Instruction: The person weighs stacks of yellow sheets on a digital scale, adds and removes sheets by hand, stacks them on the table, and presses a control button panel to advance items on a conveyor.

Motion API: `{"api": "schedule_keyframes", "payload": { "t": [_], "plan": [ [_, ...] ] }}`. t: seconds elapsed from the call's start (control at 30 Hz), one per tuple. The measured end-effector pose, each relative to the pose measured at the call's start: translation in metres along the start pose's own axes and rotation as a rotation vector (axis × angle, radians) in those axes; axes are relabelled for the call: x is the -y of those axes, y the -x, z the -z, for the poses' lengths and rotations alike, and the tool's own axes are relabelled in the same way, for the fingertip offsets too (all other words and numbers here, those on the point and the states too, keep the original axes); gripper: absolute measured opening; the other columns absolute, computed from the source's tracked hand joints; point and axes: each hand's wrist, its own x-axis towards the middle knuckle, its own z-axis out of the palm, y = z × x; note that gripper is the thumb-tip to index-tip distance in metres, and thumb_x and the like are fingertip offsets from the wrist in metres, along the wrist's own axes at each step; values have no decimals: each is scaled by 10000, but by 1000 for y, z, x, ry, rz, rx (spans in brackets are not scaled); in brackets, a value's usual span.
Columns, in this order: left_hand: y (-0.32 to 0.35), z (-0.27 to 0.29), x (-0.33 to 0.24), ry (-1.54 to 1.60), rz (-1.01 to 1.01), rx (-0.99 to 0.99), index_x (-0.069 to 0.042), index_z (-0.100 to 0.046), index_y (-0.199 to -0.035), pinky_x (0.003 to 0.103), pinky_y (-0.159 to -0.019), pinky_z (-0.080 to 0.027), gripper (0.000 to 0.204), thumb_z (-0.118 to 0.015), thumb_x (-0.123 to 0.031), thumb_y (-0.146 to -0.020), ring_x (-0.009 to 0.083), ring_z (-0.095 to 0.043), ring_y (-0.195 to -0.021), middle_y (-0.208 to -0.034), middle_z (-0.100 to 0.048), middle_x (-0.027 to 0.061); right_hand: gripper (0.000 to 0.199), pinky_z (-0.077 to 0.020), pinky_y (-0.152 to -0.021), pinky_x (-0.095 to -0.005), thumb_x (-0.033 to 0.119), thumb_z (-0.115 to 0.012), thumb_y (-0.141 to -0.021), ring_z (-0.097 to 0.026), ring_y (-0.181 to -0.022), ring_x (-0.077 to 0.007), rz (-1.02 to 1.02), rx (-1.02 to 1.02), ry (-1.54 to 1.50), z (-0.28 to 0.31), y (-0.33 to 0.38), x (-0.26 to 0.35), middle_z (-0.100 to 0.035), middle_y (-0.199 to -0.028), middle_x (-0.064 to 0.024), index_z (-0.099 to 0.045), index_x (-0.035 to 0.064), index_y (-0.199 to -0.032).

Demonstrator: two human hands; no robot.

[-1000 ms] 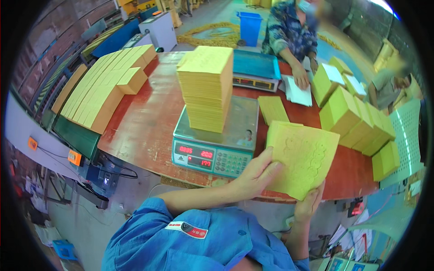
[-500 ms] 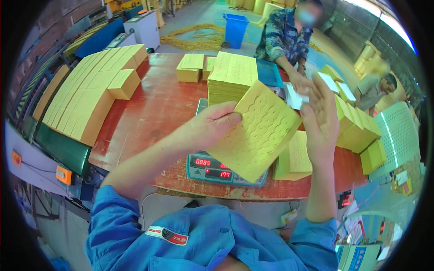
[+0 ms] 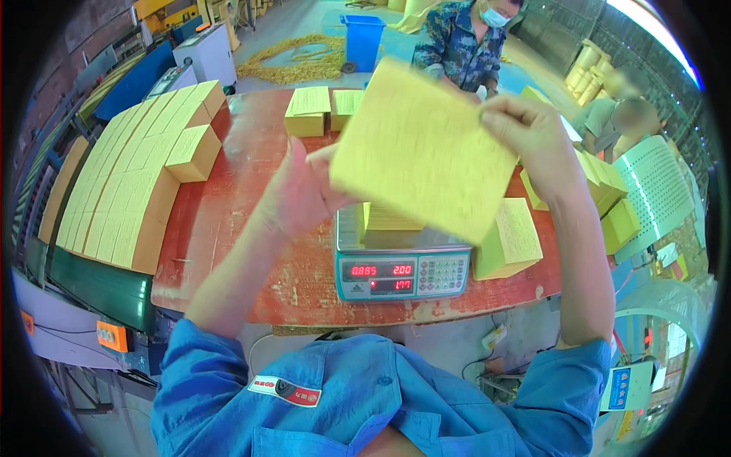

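Note:
A square yellow paper sheet (image 3: pixel 422 152), slightly blurred, is held tilted above the digital scale (image 3: pixel 403 276). My right hand (image 3: pixel 525 137) pinches it at the upper right edge. Beside the opposite edge my left hand (image 3: pixel 301 186) is open, thumb raised apart and fingertips partly hidden by the sheet. Whether it is one sheet or a few I cannot tell. On the scale stands a stack of yellow paper (image 3: pixel 388 217), mostly hidden behind the sheet. A yellow paper block (image 3: pixel 512 240) is on the table to the scale's right.
Rows of yellow paper blocks (image 3: pixel 126 175) line the left of the red table (image 3: pixel 228 228). Small paper stacks (image 3: pixel 307 114) stand at the far edge, more blocks (image 3: pixel 598 179) at the right. A masked person (image 3: pixel 461 49) stands opposite; another person (image 3: pixel 620 122) is at the right. Beyond is a blue bin (image 3: pixel 364 42).
The sheet has been raised and turned, uncovering the scale's display. My right hand has come to its edge and closed on it; my left hand's thumb has let go.

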Motion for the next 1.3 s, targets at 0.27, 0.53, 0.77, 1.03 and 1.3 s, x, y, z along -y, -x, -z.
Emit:
{"api": "schedule_keyframes", "payload": {
  "t": [0.27,0.53,0.77,1.03,1.3],
  "plan": [
    [-82,-12,-31,-301,-61,-381,26,-574,-1144,398,-838,-562,326,-531,-254,-982,239,-678,-919,-1064,-675,154,173,-533,-578,-258,177,-656,-886,-646,-701,-134,-285,-316,-535,-34,-55,-50,-667,-857,-75,-654,8,-924],
    [-138,46,-53,-590,181,-648,-79,-647,-951,319,-593,-487,143,-621,-214,-909,160,-644,-687,-829,-694,54,119,-399,-443,-203,174,-668,-854,-587,-571,-82,-454,-145,-433,-35,-69,-78,-650,-726,-19,-636,60,-840],
    [-134,55,-44,-766,227,-696,-121,-632,-747,264,-484,-338,180,-629,-234,-887,91,-498,-510,-624,-595,-6,121,-326,-399,-188,163,-681,-840,-547,-526,-85,-496,-140,-424,-46,-74,-91,-584,-675,-7,-615,66,-811],
    [-124,52,-34,-704,115,-741,-120,-617,-810,227,-377,-302,128,-666,-209,-888,61,-470,-436,-626,-589,-16,112,-326,-424,-187,162,-679,-840,-514,-537,-73,-479,-133,-403,-47,-72,-89,-566,-689,5,-612,73,-828],
    [-120,56,-28,-710,73,-742,-89,-572,-822,273,-401,-343,144,-649,-201,-865,127,-502,-462,-644,-580,35,176,-346,-456,-208,160,-675,-836,-526,-551,-87,-403,-206,-335,-50,-66,-85,-606,-730,-29,-620,27,-935]
  ]
}}
